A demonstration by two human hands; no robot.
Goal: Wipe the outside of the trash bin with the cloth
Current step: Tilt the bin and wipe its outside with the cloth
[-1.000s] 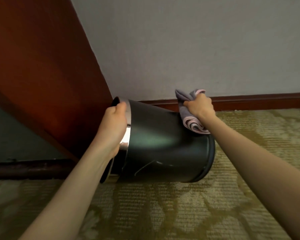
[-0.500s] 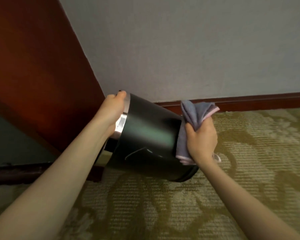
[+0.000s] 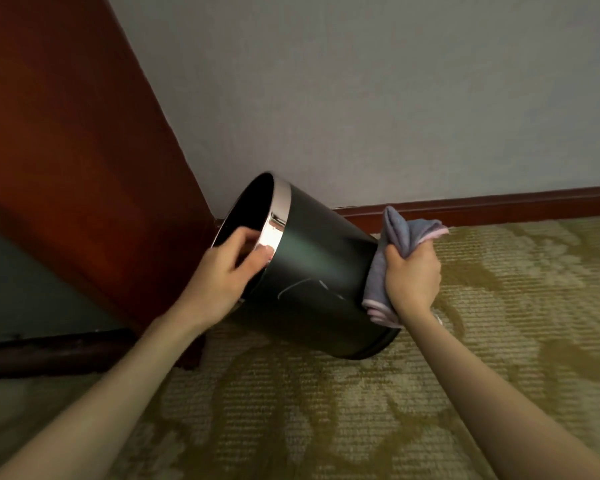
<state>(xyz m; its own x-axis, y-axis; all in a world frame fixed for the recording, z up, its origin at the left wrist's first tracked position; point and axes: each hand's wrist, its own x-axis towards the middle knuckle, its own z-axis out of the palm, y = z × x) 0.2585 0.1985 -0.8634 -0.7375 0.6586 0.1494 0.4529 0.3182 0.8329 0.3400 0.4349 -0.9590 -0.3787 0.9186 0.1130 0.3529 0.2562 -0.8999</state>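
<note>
Trash bin (image 3: 312, 271) tilted, long axis running from mouth at upper left to base at lower right on carpet (image 3: 326, 410). Left hand (image 3: 222, 268) grip clamps the rim. Right hand (image 3: 413, 275) grip bunches cloth (image 3: 400, 232) against the lower right wall, nearer the base; next stroke likely runs along that axis.

Dark, silver-rimmed trash bin (image 3: 312, 271) tilted, mouth upper-left; folded grey, pink-edged cloth (image 3: 394, 244) pressed against its right side.
</note>
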